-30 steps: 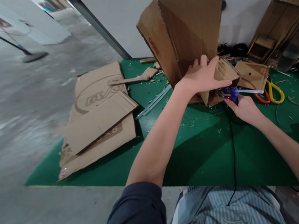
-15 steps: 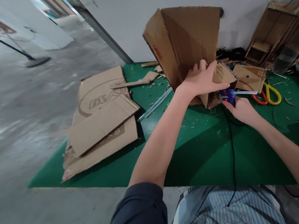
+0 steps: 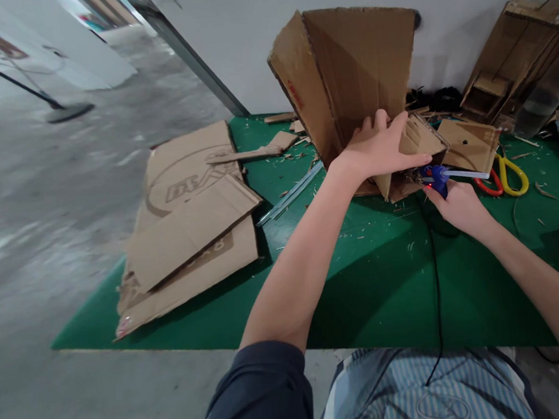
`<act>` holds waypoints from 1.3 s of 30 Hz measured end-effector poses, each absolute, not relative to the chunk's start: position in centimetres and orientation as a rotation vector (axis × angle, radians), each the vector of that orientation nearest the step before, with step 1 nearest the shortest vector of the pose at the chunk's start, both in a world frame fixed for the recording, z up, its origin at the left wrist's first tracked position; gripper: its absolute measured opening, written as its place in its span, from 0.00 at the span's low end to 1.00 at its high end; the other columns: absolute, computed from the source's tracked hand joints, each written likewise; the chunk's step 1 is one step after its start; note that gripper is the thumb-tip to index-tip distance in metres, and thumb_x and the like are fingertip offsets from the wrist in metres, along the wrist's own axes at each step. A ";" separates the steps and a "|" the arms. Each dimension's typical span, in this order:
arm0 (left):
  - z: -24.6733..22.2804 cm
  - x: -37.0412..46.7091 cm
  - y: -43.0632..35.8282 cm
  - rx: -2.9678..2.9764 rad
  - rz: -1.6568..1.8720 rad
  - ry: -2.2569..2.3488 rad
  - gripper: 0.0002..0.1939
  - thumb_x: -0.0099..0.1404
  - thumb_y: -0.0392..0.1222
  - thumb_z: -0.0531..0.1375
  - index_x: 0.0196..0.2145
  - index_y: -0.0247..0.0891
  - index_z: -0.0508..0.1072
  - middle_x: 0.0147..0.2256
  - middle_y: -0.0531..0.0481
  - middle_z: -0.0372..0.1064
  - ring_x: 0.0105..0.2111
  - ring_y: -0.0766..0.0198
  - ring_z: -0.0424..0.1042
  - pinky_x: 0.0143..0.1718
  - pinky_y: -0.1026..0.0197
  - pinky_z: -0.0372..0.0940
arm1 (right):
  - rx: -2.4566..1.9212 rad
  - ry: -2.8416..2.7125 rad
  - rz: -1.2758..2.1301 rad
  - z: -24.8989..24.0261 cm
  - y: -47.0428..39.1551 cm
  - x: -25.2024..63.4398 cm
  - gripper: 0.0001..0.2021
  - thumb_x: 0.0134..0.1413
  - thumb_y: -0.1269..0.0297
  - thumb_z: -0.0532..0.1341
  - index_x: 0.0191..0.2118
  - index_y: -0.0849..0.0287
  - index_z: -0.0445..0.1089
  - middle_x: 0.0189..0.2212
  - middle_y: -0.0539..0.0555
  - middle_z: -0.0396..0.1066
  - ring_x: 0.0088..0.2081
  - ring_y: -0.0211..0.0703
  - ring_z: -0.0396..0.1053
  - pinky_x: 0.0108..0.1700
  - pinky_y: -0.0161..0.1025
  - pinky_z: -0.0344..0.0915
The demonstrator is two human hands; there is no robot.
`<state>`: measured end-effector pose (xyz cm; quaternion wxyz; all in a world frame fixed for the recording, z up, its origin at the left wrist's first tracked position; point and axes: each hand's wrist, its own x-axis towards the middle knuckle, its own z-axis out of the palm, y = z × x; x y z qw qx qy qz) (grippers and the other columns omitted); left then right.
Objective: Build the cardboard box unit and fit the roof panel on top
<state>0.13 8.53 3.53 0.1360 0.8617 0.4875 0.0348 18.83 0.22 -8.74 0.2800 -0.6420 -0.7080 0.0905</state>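
Observation:
My left hand (image 3: pixel 377 152) lies spread against the inside of a folded cardboard structure (image 3: pixel 362 65), its thumb stretched to the right over a smaller box-like cardboard part (image 3: pixel 422 135). The structure stands upright on the green tabletop, with tall panels at the back and left. My right hand (image 3: pixel 460 207) is closed round a blue hot glue gun (image 3: pixel 436 181). A translucent glue stick (image 3: pixel 472 174) juts from its rear, and a small red light glows on it. The gun's nozzle points left, close to the lower edge of the cardboard; the exact contact is hidden.
Flat cardboard sheets (image 3: pixel 189 243) and clear glue sticks (image 3: pixel 291 199) lie on the left. Scissors with red and yellow handles (image 3: pixel 514 176) rest beside a cardboard piece (image 3: pixel 469 142). A black cord (image 3: pixel 436 287) crosses the front edge. Another cardboard build (image 3: pixel 506 59) leans at back right.
My right hand and the glue gun have shifted slightly right. My left hand keeps its place on the cardboard. The view has moved a little.

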 end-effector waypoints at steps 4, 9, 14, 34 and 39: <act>3.5 0.1 8.5 2.499 0.103 1.412 0.60 0.54 0.77 0.56 0.73 0.43 0.42 0.73 0.35 0.36 0.69 0.25 0.42 0.64 0.38 0.51 | -1.711 -1.926 0.239 -8.5 0.1 18.6 0.17 0.66 0.53 0.53 0.36 0.60 0.71 0.30 0.62 0.77 0.34 0.55 0.76 0.40 0.48 0.69; 3.5 0.2 8.5 2.508 0.100 1.414 0.59 0.54 0.77 0.55 0.73 0.43 0.42 0.73 0.34 0.36 0.69 0.26 0.43 0.64 0.37 0.52 | -1.675 -1.943 0.211 -8.4 0.1 18.3 0.17 0.67 0.53 0.54 0.39 0.61 0.72 0.35 0.64 0.78 0.39 0.57 0.77 0.44 0.48 0.70; 3.7 0.2 8.4 2.500 0.105 1.423 0.59 0.53 0.76 0.57 0.73 0.45 0.43 0.72 0.36 0.39 0.69 0.26 0.43 0.64 0.37 0.51 | -1.652 -1.955 0.249 -8.2 0.1 18.1 0.15 0.67 0.54 0.55 0.40 0.60 0.72 0.36 0.62 0.79 0.42 0.56 0.77 0.46 0.48 0.70; 3.8 0.1 8.3 2.492 0.106 1.386 0.59 0.54 0.77 0.55 0.73 0.43 0.43 0.73 0.33 0.35 0.69 0.24 0.41 0.64 0.37 0.50 | -1.813 -1.875 0.511 -6.5 -0.3 18.0 0.17 0.66 0.50 0.53 0.33 0.57 0.68 0.17 0.52 0.67 0.23 0.50 0.70 0.38 0.47 0.67; 3.8 0.1 8.3 2.496 0.109 1.388 0.58 0.54 0.76 0.56 0.73 0.45 0.44 0.72 0.36 0.39 0.69 0.25 0.42 0.64 0.37 0.51 | -1.788 -1.874 0.490 -6.8 -0.3 17.9 0.16 0.65 0.50 0.54 0.36 0.58 0.69 0.17 0.51 0.67 0.23 0.51 0.70 0.38 0.47 0.67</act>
